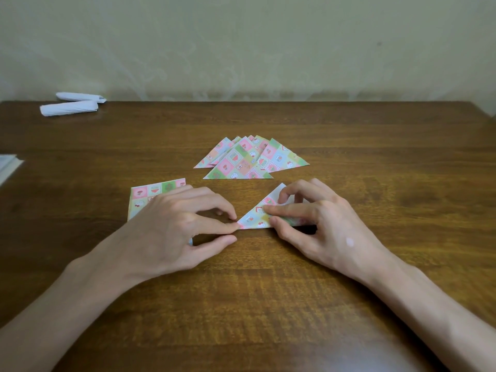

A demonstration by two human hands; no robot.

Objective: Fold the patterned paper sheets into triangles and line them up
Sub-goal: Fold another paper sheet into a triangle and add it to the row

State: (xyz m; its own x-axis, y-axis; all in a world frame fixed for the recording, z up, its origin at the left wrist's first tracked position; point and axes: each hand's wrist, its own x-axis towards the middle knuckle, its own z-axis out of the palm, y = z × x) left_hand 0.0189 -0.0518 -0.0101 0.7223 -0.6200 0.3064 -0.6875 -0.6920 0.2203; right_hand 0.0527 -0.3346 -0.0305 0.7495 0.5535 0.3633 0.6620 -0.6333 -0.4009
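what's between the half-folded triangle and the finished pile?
Nothing: the head view shows only bare table between the half-folded triangle and the finished pile.

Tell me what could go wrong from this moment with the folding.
The left hand touches only the corner of the half-folded triangle; the layers may slip and the crease may come out crooked. That hand also lies over the unfolded sheets and may drag them.
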